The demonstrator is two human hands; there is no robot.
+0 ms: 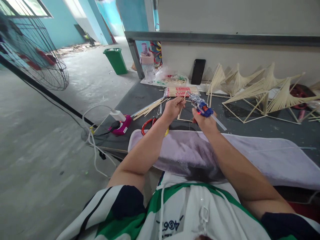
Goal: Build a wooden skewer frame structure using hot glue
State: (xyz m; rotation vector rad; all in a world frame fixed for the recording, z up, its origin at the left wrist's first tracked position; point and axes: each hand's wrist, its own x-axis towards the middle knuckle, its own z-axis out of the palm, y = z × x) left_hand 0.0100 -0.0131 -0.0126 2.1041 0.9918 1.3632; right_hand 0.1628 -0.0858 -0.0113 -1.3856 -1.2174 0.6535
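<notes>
A blue hot glue gun (pixel 204 108) is gripped in my right hand (pixel 205 120); crumpled foil wraps its front, and a clear glue stick (pixel 219 122) juts from its rear. My left hand (pixel 175 106) has its fingers pinched on a thin wooden stick (pixel 185 95), close to the gun's nozzle. Below the hands, several joined sticks form a pale frame (pixel 185 120) on the dark table. Red-handled scissors (pixel 147 126) lie partly hidden beneath my left forearm. Loose sticks (pixel 149 109) are spread to the left of that hand, and a bundle of sticks in a red-printed wrapper (pixel 181 91) lies behind it.
Finished-looking stick structures (pixel 265 90) stand at the right. A phone (pixel 198 71) leans on the wall near a bottle (pixel 148 65). A pink power strip (pixel 121 125) with cords sits at the table's left edge. A lilac cloth (pixel 260 150) covers the front edge; a fan (pixel 37 50) stands left.
</notes>
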